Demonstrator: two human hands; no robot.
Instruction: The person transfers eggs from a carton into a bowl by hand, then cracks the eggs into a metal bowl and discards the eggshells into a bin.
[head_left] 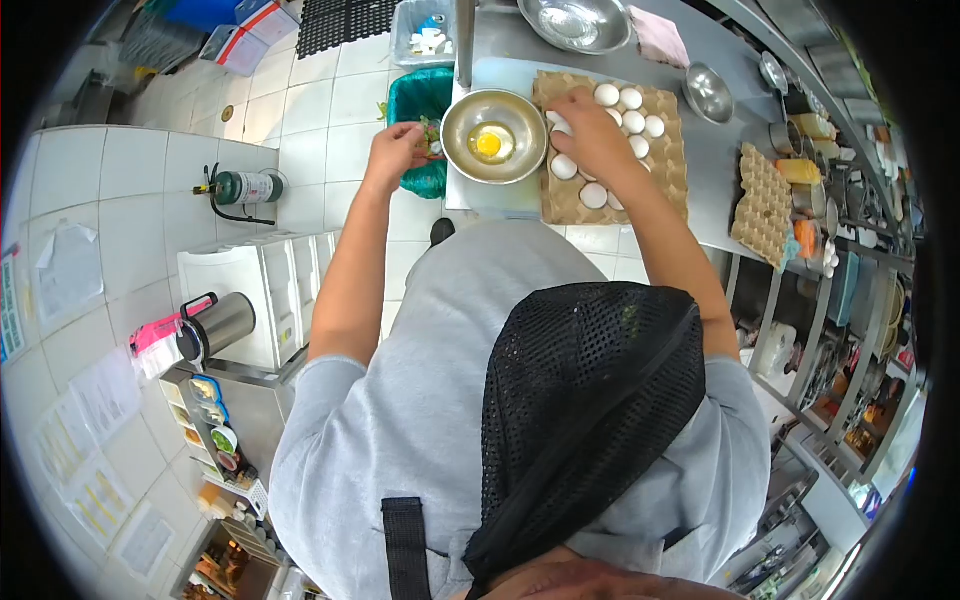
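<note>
My right hand [597, 138] reaches over a cardboard egg tray [664, 194], its fingers curled around a white egg [560, 122]. Several more white eggs [593, 195] sit in the tray's cups. Left of the tray stands a metal bowl [461, 165] with one cracked egg in it, its yellow yolk [489, 146] whole. My left hand [398, 157] is beside the bowl, above a bin lined with a green bag [425, 178]. Its fingers are closed; whatever is between them is too small to make out. Scraps show in the bin near the fingertips.
Tray and bowl rest on a pale board [500, 78] at the steel counter's near edge. Behind are a large metal bowl [575, 22], a pink cloth [658, 38] and a smaller bowl [708, 94]. A second egg tray [764, 205] leans at right. A metal post [465, 45] rises behind the bin.
</note>
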